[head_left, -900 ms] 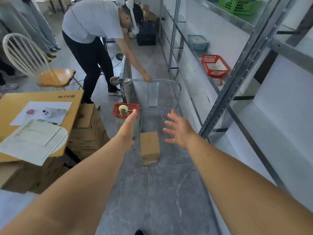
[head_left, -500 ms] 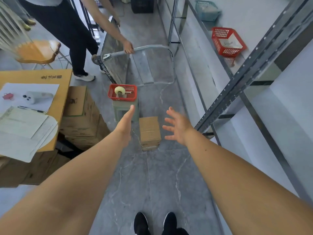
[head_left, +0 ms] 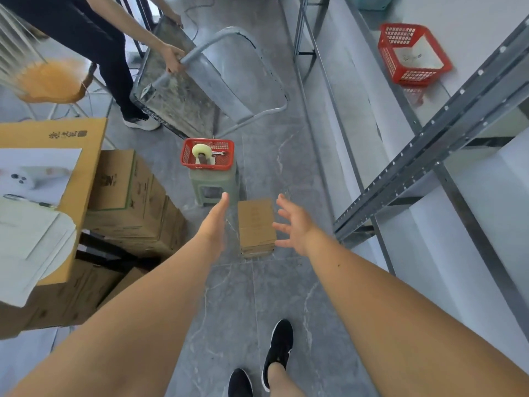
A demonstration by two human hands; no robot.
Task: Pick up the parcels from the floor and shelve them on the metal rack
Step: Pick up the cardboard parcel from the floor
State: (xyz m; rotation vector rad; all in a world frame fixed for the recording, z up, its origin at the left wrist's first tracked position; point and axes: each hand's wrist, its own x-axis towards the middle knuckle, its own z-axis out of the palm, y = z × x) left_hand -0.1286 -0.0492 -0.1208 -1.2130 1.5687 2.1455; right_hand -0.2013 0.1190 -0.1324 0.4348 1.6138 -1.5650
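A small brown cardboard parcel (head_left: 255, 226) stands on the grey tiled floor ahead of my feet. My left hand (head_left: 215, 222) is stretched flat just left of it, fingers together, holding nothing. My right hand (head_left: 294, 224) hovers at the parcel's right side with fingers spread, its fingertips close to the box edge. Neither hand touches the parcel as far as I can see. The metal rack (head_left: 429, 133) with white shelves runs along the right.
A green stool (head_left: 214, 184) carrying a red basket (head_left: 207, 154) with a tape roll stands just behind the parcel. Stacked cartons (head_left: 128, 202) and a paper-covered table (head_left: 43, 156) crowd the left. Another person (head_left: 94, 38) tilts a metal trolley (head_left: 206, 81) ahead. A red basket (head_left: 412, 53) sits on the rack shelf.
The view has tipped downward and come closer to the parcel; my feet are now in view. Both hands have come down to flank the box. The other person has lifted the trolley.
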